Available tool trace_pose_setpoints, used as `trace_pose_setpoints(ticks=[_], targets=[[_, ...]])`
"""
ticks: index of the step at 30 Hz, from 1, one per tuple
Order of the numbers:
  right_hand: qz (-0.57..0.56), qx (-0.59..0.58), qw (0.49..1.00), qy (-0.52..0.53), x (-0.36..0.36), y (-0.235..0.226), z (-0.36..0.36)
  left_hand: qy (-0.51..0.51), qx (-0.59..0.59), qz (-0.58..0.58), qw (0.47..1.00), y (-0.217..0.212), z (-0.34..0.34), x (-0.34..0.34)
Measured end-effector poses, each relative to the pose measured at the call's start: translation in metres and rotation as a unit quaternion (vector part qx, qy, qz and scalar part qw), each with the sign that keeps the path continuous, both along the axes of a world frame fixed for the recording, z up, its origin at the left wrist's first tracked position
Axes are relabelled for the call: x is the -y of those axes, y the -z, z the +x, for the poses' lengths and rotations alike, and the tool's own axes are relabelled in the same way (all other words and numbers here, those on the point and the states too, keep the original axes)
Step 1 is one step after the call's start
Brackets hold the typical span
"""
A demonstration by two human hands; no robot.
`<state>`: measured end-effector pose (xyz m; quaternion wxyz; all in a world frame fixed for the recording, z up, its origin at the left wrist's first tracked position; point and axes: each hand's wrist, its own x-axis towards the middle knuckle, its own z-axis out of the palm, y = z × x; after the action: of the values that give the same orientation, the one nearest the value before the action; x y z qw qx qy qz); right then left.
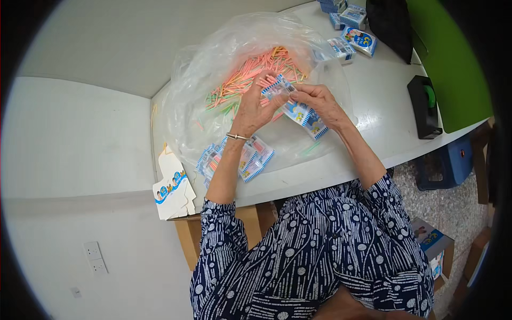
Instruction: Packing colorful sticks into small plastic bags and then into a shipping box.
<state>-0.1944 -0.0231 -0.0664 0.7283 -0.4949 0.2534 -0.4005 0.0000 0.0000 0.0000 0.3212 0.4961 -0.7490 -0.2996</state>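
Observation:
My left hand point(250, 111) is closed round a bundle of thin pink sticks point(266, 81) and the upper end of a small blue-and-white plastic packet point(300, 112). Its thumb lies across the packet. My right hand point(324, 106) pinches the same packet by its side, fingers bent, while the lower end hangs toward the table. Whether the sticks are inside the packet or against it, I cannot tell. Behind my hands, a large clear plastic bag point(186, 88) lies spread with a heap of loose pink, green and yellow sticks point(240, 80) in it.
Several filled packets point(256, 160) lie beside my left forearm. White printed card boxes point(173, 181) sit at the table's left corner. More packets point(360, 40) and a black tape dispenser point(424, 106) are at the right. A blue stool point(445, 165) stands below.

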Motion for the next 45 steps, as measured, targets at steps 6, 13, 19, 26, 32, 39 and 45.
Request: trace_pose_setpoints(ticks=[6, 13, 19, 26, 32, 39, 45], targets=[[-0.02, 0.011, 0.999, 0.038, -0.005, -0.01, 0.006, -0.024, -0.054, -0.064, 0.996, -0.001, 0.012, 0.005], [-0.033, 0.048, 0.997, 0.045, 0.002, -0.004, 0.013, -0.016, -0.022, -0.008, 1.0, -0.009, -0.001, 0.007], [-0.034, -0.042, 0.998, -0.012, 0.01, 0.004, 0.001, 0.008, -0.121, 0.023, 0.992, 0.001, -0.004, 0.017], [-0.002, -0.023, 0.998, 0.053, 0.012, 0.005, -0.013, -0.08, -0.198, 0.12, 0.97, 0.034, 0.014, -0.001], [0.006, 0.003, 1.0, 0.009, 0.008, 0.009, -0.008, -0.007, 0.253, -0.216, 0.943, 0.09, 0.01, -0.017], [-0.024, -0.046, 0.999, 0.005, 0.002, 0.015, -0.004, -0.004, 0.308, -0.215, 0.927, 0.099, 0.02, -0.013], [-0.052, -0.131, 0.99, -0.013, 0.002, -0.001, -0.011, -0.068, 0.185, -0.136, 0.971, 0.057, 0.048, -0.005]])
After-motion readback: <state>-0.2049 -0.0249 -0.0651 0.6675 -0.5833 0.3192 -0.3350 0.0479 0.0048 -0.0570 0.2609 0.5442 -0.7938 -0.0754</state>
